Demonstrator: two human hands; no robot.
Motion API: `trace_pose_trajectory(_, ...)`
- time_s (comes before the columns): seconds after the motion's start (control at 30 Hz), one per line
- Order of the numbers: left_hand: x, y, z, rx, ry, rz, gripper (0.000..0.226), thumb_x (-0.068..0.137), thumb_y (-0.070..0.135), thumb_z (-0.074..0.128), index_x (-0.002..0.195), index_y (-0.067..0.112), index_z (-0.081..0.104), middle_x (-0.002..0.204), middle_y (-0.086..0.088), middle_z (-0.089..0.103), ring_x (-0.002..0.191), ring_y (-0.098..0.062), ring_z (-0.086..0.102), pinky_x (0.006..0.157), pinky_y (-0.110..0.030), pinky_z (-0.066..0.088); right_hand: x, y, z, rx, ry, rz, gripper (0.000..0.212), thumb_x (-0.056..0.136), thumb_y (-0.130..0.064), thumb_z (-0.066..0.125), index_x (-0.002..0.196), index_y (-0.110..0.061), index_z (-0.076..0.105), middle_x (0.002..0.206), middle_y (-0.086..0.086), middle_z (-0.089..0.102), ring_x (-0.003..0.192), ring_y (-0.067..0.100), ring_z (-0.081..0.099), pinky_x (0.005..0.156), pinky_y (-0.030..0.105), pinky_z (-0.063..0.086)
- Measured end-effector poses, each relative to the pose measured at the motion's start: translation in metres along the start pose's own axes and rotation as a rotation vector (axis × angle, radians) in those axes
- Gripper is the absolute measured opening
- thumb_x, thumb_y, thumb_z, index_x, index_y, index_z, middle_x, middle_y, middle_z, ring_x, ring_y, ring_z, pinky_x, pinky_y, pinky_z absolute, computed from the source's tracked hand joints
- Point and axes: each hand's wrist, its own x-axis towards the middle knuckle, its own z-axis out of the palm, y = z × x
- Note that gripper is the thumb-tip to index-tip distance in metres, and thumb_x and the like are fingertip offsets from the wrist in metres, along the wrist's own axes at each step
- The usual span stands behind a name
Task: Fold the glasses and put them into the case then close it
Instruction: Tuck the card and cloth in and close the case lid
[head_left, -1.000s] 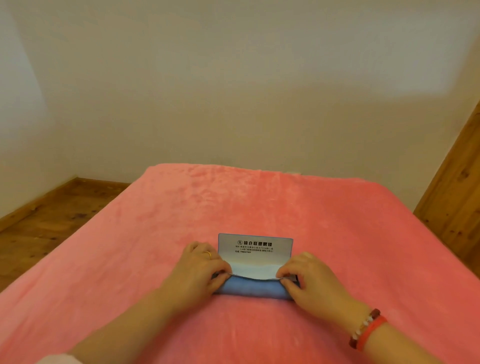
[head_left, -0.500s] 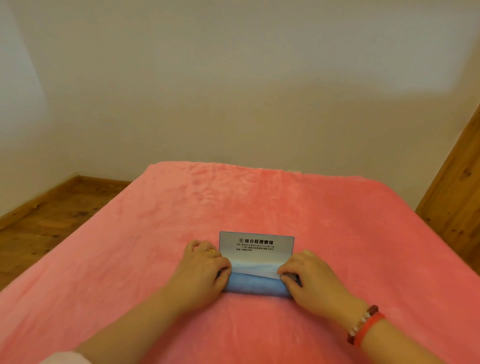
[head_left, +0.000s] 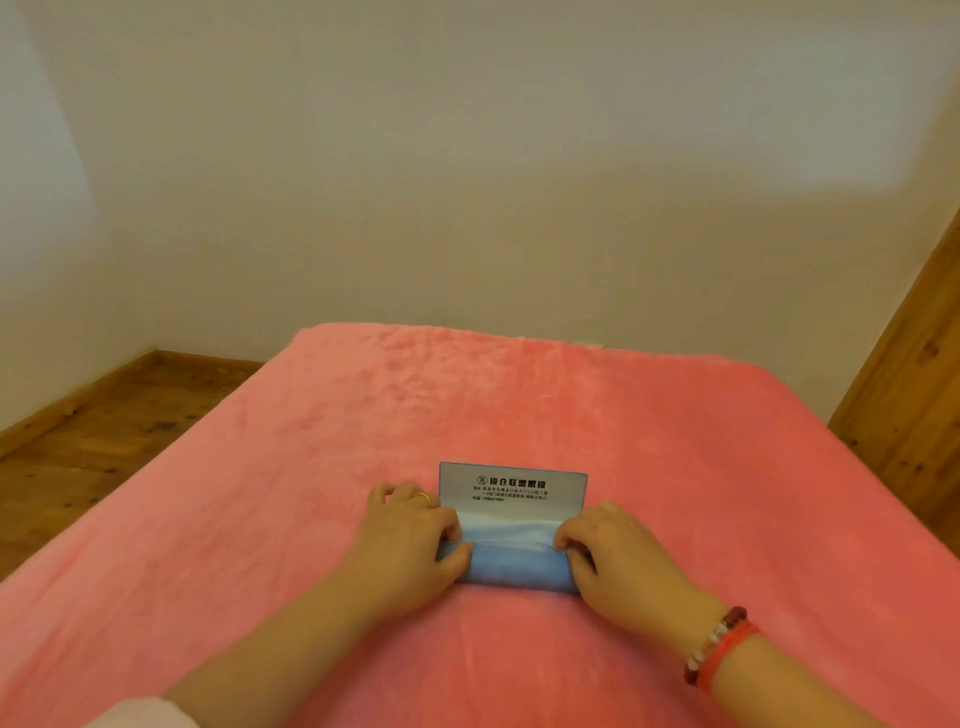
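Case (head_left: 514, 564) sits on the pink blanket (head_left: 322, 467), just in front of me, blue body lying long-ways, flap (head_left: 513, 491) standing up at the back w/ printed text facing me. My left hand (head_left: 410, 540) is on the left end of the case, thumb low on the blue front, fingers curled over the top edge by the flap; ring on one finger. Right hand (head_left: 618, 556) mirrors it on the right end, fingertips pinched at the mouth of the case, bracelets (head_left: 719, 652) on that wrist. So both hands are closed down onto the case ends, narrow grip, not spread. Glasses: can't see them anywhere on the blanket; only pale lining or cloth shows in the open mouth betw. my hands, so I judge they're prob. already tucked inside, but can't confirm from here. Step in hand, as I read it: steadying the body, getting set to shut the flap. Next move needs the flap brought fwd and down over the mouth, w/ my fingertips cleared out of the opening first so they don't get caught, and even pressure both ends so it seats square. Soft blanket underneath gives, so press gently. Wood floor and plain wall beyond, nothing else in reach.
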Motion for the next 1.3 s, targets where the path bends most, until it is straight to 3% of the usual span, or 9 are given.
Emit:
trace_pose_trajectory(0.23, 0.000, -0.002, -0.003, 0.026, -0.059, -0.005, 0.074, 0.057, 0.062, 0.015, 0.092, 0.022, 0.067, 0.098, -0.001, 0.065, 0.106, -0.022, 0.048, 0.093, -0.036, 0.028, 0.000, 0.000, -0.001, -0.015, -0.024, 0.032, 0.033, 0.084, -0.009, 0.040, 0.105, -0.017, 0.064, 0.109, 0.008, 0.066, 0.101, 0.027, 0.050, 0.077, 0.028, 0.032)
trace_pose_trajectory(0.47, -0.001, -0.002, -0.002, -0.001, 0.031, 0.018, 0.063, 0.060, 0.061, 0.028, 0.080, 0.019, 0.071, 0.091, -0.005, 0.066, 0.099, -0.029, 0.053, 0.085, -0.040, 0.037, 0.001, 0.000, 0.000, -0.048, -0.070, 0.032, 0.039, 0.078, -0.016, 0.034, 0.102, -0.019, 0.065, 0.105, 0.010, 0.064, 0.100, 0.029, 0.050, 0.082, 0.034, 0.038)
trace_pose_trajectory(0.57, -0.001, -0.002, -0.006, -0.001, -0.014, -0.012, 0.071, 0.057, 0.062, 0.022, 0.088, 0.021, 0.071, 0.099, -0.002, 0.063, 0.105, -0.025, 0.047, 0.088, -0.036, 0.032, 0.000, -0.002, -0.003, -0.042, -0.054, 0.047, 0.030, 0.082, -0.015, 0.042, 0.106, -0.018, 0.060, 0.107, 0.007, 0.063, 0.097, 0.025, 0.048, 0.078, 0.031, 0.034)
trace_pose_trajectory(0.7, -0.001, -0.003, -0.008, 0.021, 0.001, -0.009, 0.074, 0.056, 0.063, 0.021, 0.089, 0.021, 0.072, 0.098, -0.002, 0.062, 0.105, -0.024, 0.047, 0.079, -0.031, 0.024, 0.000, -0.003, -0.006, -0.053, -0.069, 0.050, 0.025, 0.080, -0.027, 0.045, 0.101, -0.019, 0.057, 0.104, 0.003, 0.064, 0.083, 0.017, 0.038, 0.071, 0.026, 0.026)
trace_pose_trajectory(0.83, -0.002, -0.008, -0.007, -0.012, 0.046, -0.010, 0.064, 0.057, 0.061, 0.030, 0.081, 0.021, 0.074, 0.091, -0.004, 0.065, 0.099, -0.028, 0.052, 0.078, -0.034, 0.027, 0.000, -0.003, -0.006, -0.062, -0.091, 0.057, 0.027, 0.080, -0.035, 0.047, 0.095, -0.019, 0.063, 0.103, 0.007, 0.063, 0.097, 0.025, 0.050, 0.074, 0.029, 0.031)
trace_pose_trajectory(1.0, -0.003, -0.010, -0.009, -0.019, 0.002, -0.036, 0.066, 0.055, 0.063, 0.029, 0.083, 0.022, 0.073, 0.094, -0.001, 0.064, 0.101, -0.024, 0.050, 0.088, -0.036, 0.035, 0.000, -0.004, -0.008, -0.035, -0.096, 0.083, 0.034, 0.080, -0.039, 0.048, 0.107, -0.021, 0.058, 0.106, 0.002, 0.062, 0.100, 0.023, 0.050, 0.084, 0.030, 0.038)
trace_pose_trajectory(1.1, -0.003, -0.014, -0.007, -0.049, 0.054, -0.056, 0.058, 0.055, 0.062, 0.034, 0.074, 0.022, 0.072, 0.088, -0.002, 0.065, 0.096, -0.026, 0.054, 0.082, -0.036, 0.035, -0.001, -0.005, -0.009, -0.012, -0.074, 0.094, 0.025, 0.082, -0.036, 0.052, 0.099, -0.020, 0.059, 0.097, -0.003, 0.062, 0.093, 0.023, 0.049, 0.079, 0.031, 0.036)
trace_pose_trajectory(1.3, -0.003, -0.013, -0.006, -0.115, 0.014, -0.101, 0.063, 0.053, 0.063, 0.030, 0.079, 0.020, 0.069, 0.099, -0.001, 0.063, 0.103, -0.025, 0.050, 0.085, -0.034, 0.033, -0.001, -0.005, -0.009, -0.041, -0.090, 0.086, 0.026, 0.083, -0.037, 0.051, 0.090, -0.017, 0.066, 0.096, 0.006, 0.064, 0.095, 0.026, 0.052, 0.076, 0.033, 0.036)
